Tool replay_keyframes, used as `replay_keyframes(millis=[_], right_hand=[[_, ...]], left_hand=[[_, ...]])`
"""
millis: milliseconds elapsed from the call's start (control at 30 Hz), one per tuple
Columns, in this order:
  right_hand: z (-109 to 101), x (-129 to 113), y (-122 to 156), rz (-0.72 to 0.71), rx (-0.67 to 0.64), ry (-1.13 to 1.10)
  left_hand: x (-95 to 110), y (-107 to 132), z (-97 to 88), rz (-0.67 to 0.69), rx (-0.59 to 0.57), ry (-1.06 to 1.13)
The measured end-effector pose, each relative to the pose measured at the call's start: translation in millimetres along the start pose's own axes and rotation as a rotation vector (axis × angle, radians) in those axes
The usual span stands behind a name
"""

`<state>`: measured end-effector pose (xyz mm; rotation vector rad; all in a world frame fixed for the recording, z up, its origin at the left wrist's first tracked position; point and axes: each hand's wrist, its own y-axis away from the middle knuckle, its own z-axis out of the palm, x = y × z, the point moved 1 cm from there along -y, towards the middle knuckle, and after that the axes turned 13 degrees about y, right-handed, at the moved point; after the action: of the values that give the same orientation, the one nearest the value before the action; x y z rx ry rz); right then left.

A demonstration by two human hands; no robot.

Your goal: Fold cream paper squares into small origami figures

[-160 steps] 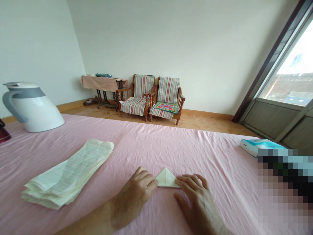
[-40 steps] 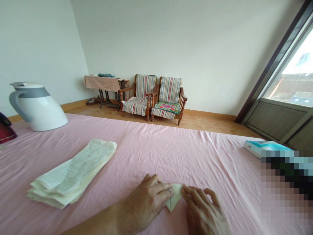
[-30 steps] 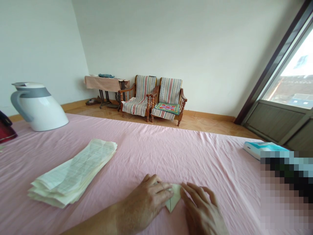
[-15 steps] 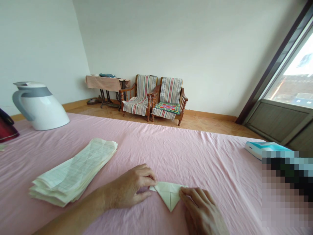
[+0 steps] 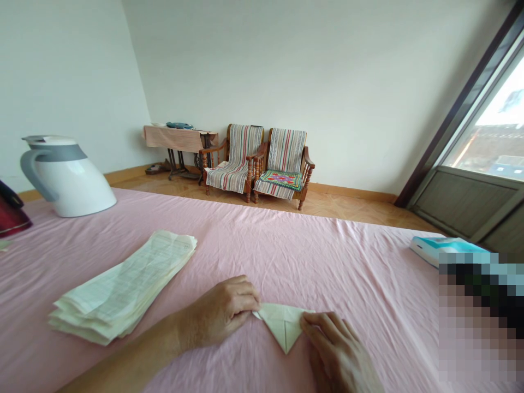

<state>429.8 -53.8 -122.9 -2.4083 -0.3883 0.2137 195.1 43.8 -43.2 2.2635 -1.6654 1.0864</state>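
A small pale paper folded into a triangle [image 5: 283, 323] lies on the pink cloth with its point towards me. My left hand [image 5: 224, 308] pinches its left corner between thumb and fingers. At the right corner, the fingertips of my right hand [image 5: 338, 346] press on the folded paper; its thumb is mostly hidden beneath the hand. A stack of pale paper strips [image 5: 125, 286] with faint ruled lines lies on the cloth, left of my left forearm.
A white and grey jug [image 5: 77, 180] stands at the table's far left, beside a dark red object [image 5: 12, 213] cut off by the frame. A blue and white packet [image 5: 446, 248] lies at the right, near a blurred-out patch. Two wooden armchairs [image 5: 282, 155] stand beyond the pink cloth [image 5: 254, 245].
The thumb and fingers of my left hand have closed together on the paper's left corner. My right hand and the paper have barely moved.
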Motion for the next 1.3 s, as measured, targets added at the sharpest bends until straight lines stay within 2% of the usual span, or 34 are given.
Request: replay_keyframes(millis=[267,567,867,967,1100,1200,1300], right_hand=[[-1,1,-1,0.009,-0.024,-0.025],[0,1,0,-0.023,-0.016,0.013],[0,-1,-2,-0.001,0.033,0.004],[2,-2,-2,-0.003,0.042,0.012],[-3,-2,-6,-0.03,0.109,0.038],[-15,-2,-13,-0.124,0.14,0.106],[-24,-2,-19,-0.208,0.119,0.163]], left_hand=[[-12,-2,7.5,-0.087,0.122,0.117],[-9,-7,13.3,-0.266,0.213,0.119],[-2,-7,19.4,-0.34,0.283,0.089],[0,-6,21.2,-0.278,0.259,0.016],[8,-2,23.1,-0.146,0.124,-0.178],[14,2,23.3,-0.145,0.04,-0.229],[19,5,22.8,-0.138,0.013,-0.217]])
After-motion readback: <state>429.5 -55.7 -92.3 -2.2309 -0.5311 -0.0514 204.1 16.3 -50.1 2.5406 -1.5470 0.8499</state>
